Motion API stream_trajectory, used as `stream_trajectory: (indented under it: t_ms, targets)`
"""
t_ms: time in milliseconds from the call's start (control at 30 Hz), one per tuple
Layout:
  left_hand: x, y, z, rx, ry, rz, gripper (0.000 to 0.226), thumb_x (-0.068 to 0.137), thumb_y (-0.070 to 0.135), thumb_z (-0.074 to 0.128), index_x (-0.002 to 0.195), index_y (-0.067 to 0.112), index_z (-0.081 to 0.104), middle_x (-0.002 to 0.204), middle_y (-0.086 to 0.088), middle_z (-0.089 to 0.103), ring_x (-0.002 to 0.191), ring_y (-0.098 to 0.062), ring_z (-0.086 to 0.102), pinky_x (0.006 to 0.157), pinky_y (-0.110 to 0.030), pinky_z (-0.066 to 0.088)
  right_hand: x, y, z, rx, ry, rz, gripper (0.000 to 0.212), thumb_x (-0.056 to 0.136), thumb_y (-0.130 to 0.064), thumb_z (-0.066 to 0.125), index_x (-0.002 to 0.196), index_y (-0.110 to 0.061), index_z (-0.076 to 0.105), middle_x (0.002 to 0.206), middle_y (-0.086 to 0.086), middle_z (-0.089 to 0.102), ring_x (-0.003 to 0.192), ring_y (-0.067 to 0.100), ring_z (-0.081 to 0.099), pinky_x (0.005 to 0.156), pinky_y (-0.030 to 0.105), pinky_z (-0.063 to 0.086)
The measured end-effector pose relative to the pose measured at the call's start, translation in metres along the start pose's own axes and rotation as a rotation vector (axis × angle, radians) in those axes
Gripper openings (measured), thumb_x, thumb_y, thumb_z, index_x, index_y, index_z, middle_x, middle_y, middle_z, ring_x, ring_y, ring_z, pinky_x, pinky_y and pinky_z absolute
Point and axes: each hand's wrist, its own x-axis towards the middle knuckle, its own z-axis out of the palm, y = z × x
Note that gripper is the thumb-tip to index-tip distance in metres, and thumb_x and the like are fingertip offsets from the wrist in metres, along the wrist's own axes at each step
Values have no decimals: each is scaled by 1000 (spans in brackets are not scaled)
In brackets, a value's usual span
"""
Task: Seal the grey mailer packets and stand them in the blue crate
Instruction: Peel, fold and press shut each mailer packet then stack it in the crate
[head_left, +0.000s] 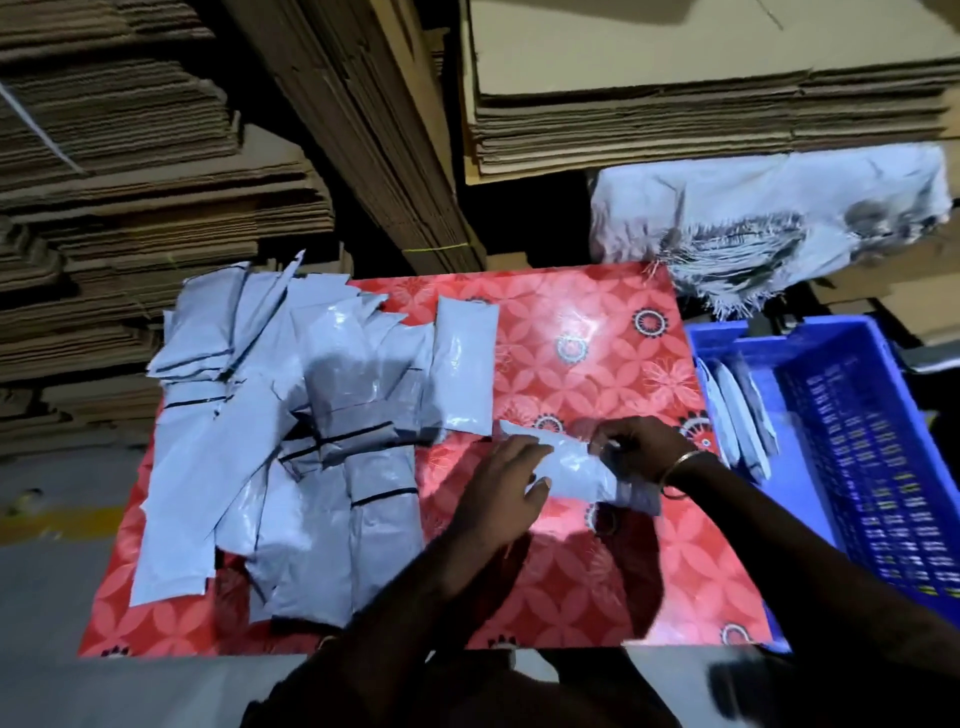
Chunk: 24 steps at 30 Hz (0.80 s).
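Observation:
One grey mailer packet (569, 470) lies on the red flowered table (597, 322), right of centre. My left hand (506, 486) rests on the packet's left part, fingers laid over it, thumb at its near edge. My right hand (641, 449) pinches the packet's far right end with curled fingers. A heap of several grey mailer packets (291, 431) covers the table's left half. The blue crate (883, 447) stands at the table's right edge, and a few grey packets (740, 421) stand upright against its left wall.
Stacks of flat brown cardboard (130, 197) rise behind and left of the table. A bundle of flat grey mailer bags (769, 223) lies behind the crate. Bare red tabletop shows between the heap and the crate.

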Motion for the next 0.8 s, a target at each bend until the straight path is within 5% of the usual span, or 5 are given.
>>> stream_trajectory:
  t_ms: [167, 333, 433, 567, 800]
  targets:
    - [25, 5, 19, 311, -124, 22, 60, 90, 29, 50, 148, 11, 50, 157, -15, 42, 143, -35, 40, 120, -45, 33, 18, 6, 0, -450, 266, 38, 15, 77, -33, 65, 91, -33, 70, 96, -7, 71, 97, 24, 66, 83, 38, 48]
    - [35, 5, 25, 426, -102, 28, 67, 94, 38, 36, 157, 15, 36, 164, -9, 33, 151, -31, 31, 125, -48, 25, -2, 8, 31, -294, 561, -201, 30, 90, -27, 58, 114, -12, 69, 114, 10, 70, 106, 32, 64, 86, 41, 52]
    - [30, 3, 35, 463, -162, 33, 72, 97, 40, 36, 163, 15, 21, 172, -6, 13, 159, -24, 13, 126, -48, 17, -13, 18, 72, -310, 418, -147, 55, 98, -35, 42, 147, -8, 48, 156, 11, 44, 146, 27, 37, 116, 47, 34]
    - [23, 5, 48, 514, -238, -1, 85, 91, 27, 41, 164, 15, 0, 172, -2, -10, 158, -18, -11, 129, -46, 5, -15, 31, 94, -377, 256, -61, 70, 102, -49, 30, 161, -15, 14, 169, 1, 6, 156, 14, -4, 125, 46, 3]
    - [30, 4, 54, 517, -285, -59, 87, 93, 35, 41, 164, 16, -5, 171, -3, -19, 156, -16, -21, 128, -46, 0, -3, 39, 92, -440, 166, -36, 76, 100, -55, 28, 161, -15, 8, 169, 3, 1, 155, 15, -8, 123, 41, -8]
